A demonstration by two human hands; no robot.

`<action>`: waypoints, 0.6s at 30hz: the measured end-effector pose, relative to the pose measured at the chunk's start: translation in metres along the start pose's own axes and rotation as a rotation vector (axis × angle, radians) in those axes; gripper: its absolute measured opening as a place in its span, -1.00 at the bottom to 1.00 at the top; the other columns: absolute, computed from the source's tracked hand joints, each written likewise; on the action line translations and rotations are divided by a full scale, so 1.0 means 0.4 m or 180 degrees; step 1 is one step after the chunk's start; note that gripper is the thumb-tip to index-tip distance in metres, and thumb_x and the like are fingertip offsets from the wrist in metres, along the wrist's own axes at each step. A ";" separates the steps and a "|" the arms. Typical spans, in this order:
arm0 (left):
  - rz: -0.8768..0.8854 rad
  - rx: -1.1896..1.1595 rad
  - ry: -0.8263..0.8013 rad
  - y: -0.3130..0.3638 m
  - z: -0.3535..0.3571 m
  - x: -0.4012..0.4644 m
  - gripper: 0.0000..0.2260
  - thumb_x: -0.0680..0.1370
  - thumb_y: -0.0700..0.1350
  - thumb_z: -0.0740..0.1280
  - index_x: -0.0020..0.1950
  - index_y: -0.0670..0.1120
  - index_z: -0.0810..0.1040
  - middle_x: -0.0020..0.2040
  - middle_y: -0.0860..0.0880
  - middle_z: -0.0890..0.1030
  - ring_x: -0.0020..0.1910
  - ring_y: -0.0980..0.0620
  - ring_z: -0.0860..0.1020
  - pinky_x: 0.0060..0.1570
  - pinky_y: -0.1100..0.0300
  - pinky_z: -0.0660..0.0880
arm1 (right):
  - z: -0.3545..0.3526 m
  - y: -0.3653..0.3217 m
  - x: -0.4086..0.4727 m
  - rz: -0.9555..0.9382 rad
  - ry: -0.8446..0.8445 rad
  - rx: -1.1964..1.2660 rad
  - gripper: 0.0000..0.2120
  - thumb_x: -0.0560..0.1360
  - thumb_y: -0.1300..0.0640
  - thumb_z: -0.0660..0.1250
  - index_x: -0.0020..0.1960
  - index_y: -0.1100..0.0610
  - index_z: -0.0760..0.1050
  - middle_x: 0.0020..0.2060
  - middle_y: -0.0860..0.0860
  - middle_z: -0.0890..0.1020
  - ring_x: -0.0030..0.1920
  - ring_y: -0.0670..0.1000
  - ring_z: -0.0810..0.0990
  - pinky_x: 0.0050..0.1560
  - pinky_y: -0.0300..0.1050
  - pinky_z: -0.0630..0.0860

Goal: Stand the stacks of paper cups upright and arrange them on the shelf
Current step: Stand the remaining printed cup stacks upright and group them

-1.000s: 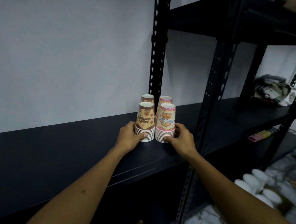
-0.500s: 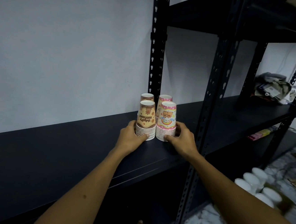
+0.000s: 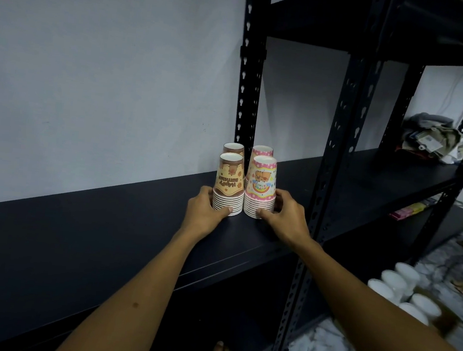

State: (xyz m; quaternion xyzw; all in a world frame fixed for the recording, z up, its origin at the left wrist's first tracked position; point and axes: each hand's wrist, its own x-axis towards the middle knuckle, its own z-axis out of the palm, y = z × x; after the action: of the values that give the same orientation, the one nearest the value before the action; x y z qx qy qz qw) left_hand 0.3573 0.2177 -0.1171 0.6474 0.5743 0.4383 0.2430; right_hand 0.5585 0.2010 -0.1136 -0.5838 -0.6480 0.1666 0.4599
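Several stacks of printed paper cups stand rim-down on the black shelf [image 3: 105, 236]. A brown stack [image 3: 229, 180] is front left, a pink stack [image 3: 261, 184] front right. Behind them stand another brown stack [image 3: 233, 147] and another pink stack [image 3: 262, 151], mostly hidden. My left hand [image 3: 205, 209] grips the base of the front brown stack, thumb in front. My right hand [image 3: 284, 217] grips the base of the front pink stack the same way. The two front stacks almost touch.
A black perforated upright [image 3: 250, 72] rises just behind the cups, and another post [image 3: 339, 157] stands to their right. White cups [image 3: 400, 288] sit in a box on the floor at lower right. A pile of cloth [image 3: 432, 138] lies further along the shelf.
Both hands stay on the front stacks. The two front stacks have slid slightly back toward the rear pair and closer together.
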 end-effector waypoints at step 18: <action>-0.0098 0.0331 -0.0028 0.009 -0.004 -0.011 -0.51 0.44 0.00 0.41 0.31 -0.12 0.40 0.23 -0.06 0.57 0.15 -0.03 0.55 0.04 0.14 0.49 | 0.014 0.006 -0.008 0.0052 0.0031 0.0169 -0.39 0.38 0.13 0.52 0.36 0.21 0.38 0.20 0.10 0.61 0.11 -0.01 0.60 0.08 -0.22 0.52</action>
State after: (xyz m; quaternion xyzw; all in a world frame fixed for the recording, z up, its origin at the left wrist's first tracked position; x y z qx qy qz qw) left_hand 0.3579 0.2124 -0.1148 0.6522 0.6051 0.4012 0.2182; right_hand 0.5553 0.2006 -0.1195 -0.5776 -0.6363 0.1846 0.4770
